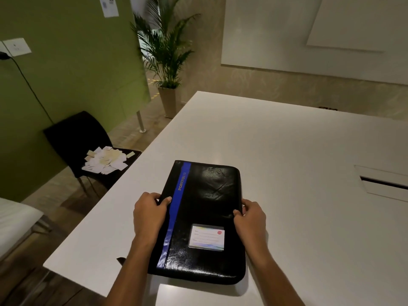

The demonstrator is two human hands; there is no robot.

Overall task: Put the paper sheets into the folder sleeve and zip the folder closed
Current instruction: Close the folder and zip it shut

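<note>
In the head view, a closed black folder (205, 219) is lying flat near the desk's (298, 151) near left corner; the left hand (149, 214) and right hand (251, 217) are gripping its opposite long edges, fingers (166, 200) curling onto the cover

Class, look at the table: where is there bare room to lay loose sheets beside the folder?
The table is bare beyond the folder and to its right, up to the slot. Left of the folder, only a narrow strip remains before the edge. Both hands crowd its sides.
</note>
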